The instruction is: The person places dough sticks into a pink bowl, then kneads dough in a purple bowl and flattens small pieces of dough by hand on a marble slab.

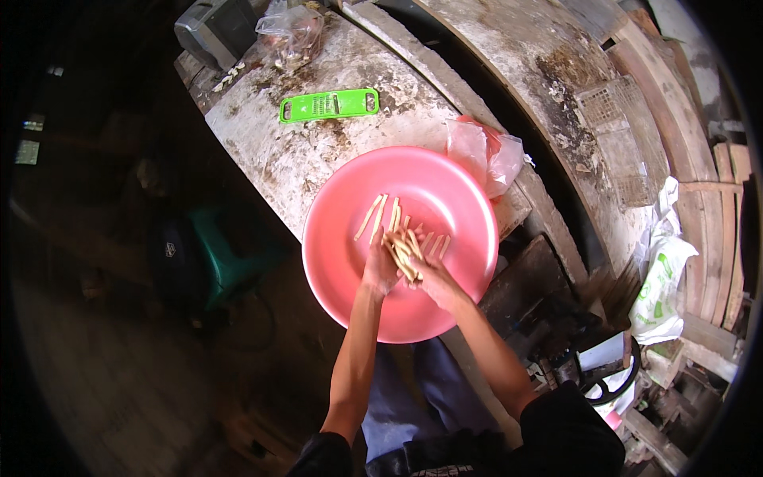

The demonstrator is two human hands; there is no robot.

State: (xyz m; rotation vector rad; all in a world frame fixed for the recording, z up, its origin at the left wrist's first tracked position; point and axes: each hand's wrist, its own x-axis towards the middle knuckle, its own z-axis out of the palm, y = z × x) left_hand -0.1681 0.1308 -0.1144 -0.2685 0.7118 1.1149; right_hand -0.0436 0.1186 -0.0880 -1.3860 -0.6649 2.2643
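A bunch of pale yellow strips [404, 250], which look like cut potato, is cupped between my two hands over a pink plastic basin [327, 253]. My left hand [380, 269] is curled round the bunch from the left. From the right, my right hand [432, 280] closes on the same bunch, and its fingertips are partly hidden. Several loose strips [377, 216] lie on the basin floor beyond my left hand. More strips [435, 244] lie beside my right hand.
A green slicer board [329, 105] lies on the stained worktop [270, 151] beyond the basin. Clear and reddish plastic bags [485, 155] sit at the basin's far right. A filled clear bag [290, 36] is at the back. To the left stands a green chair [226, 258].
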